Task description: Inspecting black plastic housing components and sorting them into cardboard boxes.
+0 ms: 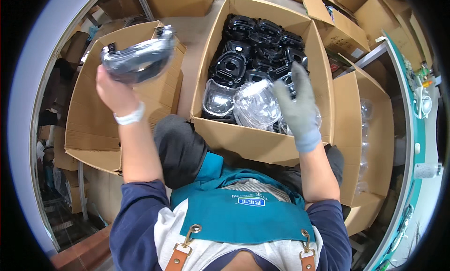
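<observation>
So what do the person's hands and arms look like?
The left hand is bare, with a white wristband. The right hand wears a grey fabric glove with a pale blue cuff. Both arms have short navy fabric sleeves.

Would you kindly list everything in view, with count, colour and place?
Held part: one, clear and black, upper left
Middle carton: one, brown, centre
Black parts: many, black, inside middle carton
Clear covers: several, transparent, middle carton's near side
Left carton: one, brown, left
Right carton: one, brown, right
Clear pieces: several, transparent, inside right carton
Far cartons: several, brown, upper right
Table: one, teal-edged, far right
Apron: one, teal, lower centre
Left hand: one, bare, gripping held part
Right hand: one, grey-gloved, over middle carton
</observation>
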Demonstrator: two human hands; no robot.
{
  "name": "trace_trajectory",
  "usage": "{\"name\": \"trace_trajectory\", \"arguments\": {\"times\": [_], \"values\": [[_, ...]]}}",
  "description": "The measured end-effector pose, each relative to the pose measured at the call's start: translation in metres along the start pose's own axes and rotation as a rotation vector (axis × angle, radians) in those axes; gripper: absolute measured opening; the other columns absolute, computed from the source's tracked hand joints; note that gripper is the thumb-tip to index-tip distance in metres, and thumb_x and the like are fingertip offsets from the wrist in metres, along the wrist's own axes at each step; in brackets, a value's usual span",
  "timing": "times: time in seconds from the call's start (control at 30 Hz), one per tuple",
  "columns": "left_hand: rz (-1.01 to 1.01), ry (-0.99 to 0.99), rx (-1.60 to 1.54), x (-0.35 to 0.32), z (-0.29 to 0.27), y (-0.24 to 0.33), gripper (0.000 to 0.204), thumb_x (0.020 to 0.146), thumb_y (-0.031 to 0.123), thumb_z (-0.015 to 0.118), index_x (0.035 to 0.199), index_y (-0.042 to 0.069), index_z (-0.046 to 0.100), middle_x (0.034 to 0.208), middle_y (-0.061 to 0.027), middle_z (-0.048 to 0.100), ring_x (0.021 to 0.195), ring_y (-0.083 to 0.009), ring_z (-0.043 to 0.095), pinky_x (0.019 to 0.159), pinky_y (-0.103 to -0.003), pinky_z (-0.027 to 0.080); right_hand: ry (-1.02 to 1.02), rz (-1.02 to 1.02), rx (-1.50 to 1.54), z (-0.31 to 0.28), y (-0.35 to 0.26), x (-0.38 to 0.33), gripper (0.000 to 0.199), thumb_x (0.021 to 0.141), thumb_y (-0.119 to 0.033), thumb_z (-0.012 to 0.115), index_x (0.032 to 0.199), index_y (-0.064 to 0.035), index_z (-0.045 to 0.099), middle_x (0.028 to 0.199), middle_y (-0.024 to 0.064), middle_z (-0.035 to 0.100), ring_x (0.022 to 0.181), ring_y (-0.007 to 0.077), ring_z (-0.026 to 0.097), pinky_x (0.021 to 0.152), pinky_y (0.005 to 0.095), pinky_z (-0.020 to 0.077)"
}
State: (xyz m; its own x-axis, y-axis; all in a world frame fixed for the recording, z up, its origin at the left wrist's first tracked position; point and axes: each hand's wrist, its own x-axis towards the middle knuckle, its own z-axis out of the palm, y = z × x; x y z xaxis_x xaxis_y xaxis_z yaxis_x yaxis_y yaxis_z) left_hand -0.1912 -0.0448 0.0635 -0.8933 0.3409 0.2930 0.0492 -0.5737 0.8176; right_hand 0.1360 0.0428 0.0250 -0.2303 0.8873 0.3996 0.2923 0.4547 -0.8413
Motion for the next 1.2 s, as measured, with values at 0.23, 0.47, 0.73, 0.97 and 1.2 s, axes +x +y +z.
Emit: {"name": "trace_trajectory", "arguments": {"times": [0.23,0.47,0.73,0.97,1.2], "values": [[0.403,-0.397,-0.173,-0.026,-0.064,-0.023,0.047,0.087,0.045,0.048,0.079,-0.001,0.055,0.076,-0.0107,0.055,0.071,-0.0214,0.052,0.062,-0.034,0.04,-0.532,-0.092,-0.924,0.039,0.038,-0.004,0.098,0.067,-0.057,0.072,0.144,-0.0098,0.032,0.148,0.028,0.027,0.135,0.0494,0.024,0.109,0.0543,0.027],[0.834,-0.638,0.119,-0.063,-0.04,0.004,0.054,0.091,0.048,0.045,0.064,0.002,0.044,0.057,-0.0089,0.046,0.049,-0.0221,0.043,0.048,-0.032,0.034,-0.492,-0.137,-0.844,0.042,0.047,-0.011,0.097,0.064,-0.054,0.077,0.141,-0.009,0.038,0.146,0.0282,0.03,0.133,0.0489,0.029,0.111,0.05,0.0267],[-0.221,-0.337,-0.386,-0.099,-0.008,-0.01,0.048,0.086,0.05,0.038,0.063,0.008,0.037,0.057,-0.0065,0.038,0.057,-0.0202,0.037,0.054,-0.035,0.032,-0.035,0.111,0.445,-0.017,0.001,-0.016,0.077,0.084,-0.03,0.069,0.146,-0.0094,0.029,0.141,0.0141,0.041,0.133,0.0278,0.038,0.104,0.0405,0.0389],[-1.171,-0.463,-0.964,-0.137,0.024,-0.037,0.036,0.083,0.045,0.058,0.07,0.015,0.042,0.065,0.0032,0.037,0.064,-0.0156,0.038,0.064,-0.031,0.033,0.073,0.225,0.866,-0.043,0.01,-0.03,0.064,0.096,-0.029,0.054,0.147,-0.003,0.025,0.138,0.0128,0.045,0.13,0.0214,0.04,0.107,0.0383,0.0349],[-1.322,-0.689,-1.372,-0.152,0.034,-0.051,0.029,0.08,0.02,0.066,0.069,0.019,0.039,0.066,0.0075,0.034,0.064,-0.0088,0.034,0.063,-0.026,0.03,0.039,-0.098,-0.158,-0.012,0.027,-0.03,0.061,0.087,-0.01,0.063,0.141,-0.0025,0.036,0.12,0.0084,0.054,0.11,0.0186,0.053,0.098,0.0315,0.041]]}}
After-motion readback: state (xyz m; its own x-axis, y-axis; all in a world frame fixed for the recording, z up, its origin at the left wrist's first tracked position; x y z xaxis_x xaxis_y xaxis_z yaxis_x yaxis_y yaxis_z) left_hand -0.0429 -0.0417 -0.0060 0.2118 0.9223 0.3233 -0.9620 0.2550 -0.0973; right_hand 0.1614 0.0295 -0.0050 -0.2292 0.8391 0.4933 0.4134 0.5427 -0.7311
